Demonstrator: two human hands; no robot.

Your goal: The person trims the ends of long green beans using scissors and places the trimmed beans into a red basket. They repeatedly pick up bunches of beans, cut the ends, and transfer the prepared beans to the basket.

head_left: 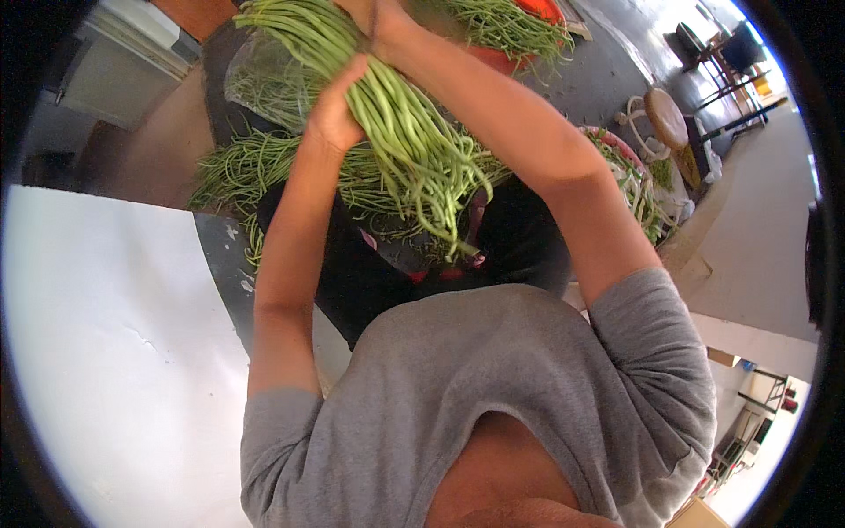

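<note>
A thick bundle of long green yardlong beans [396,112] is held up slantwise in front of me, its loose curled ends hanging toward my lap. My left hand [340,112] grips the bundle around its middle from the left side. At the top edge, my right hand [383,23] is at the bundle's upper right side; it is blurred and partly cut off, so its fingers cannot be made out. Beneath the bundle, a heap of loose yardlong beans [247,165] lies on the floor.
A clear plastic bag [267,82] of greens lies behind the heap. More beans [508,26] fill a red basin [498,59] at the top. To the right are a basket of greens [627,165] and a round stool [665,119]. A white wall [119,330] stands at my left.
</note>
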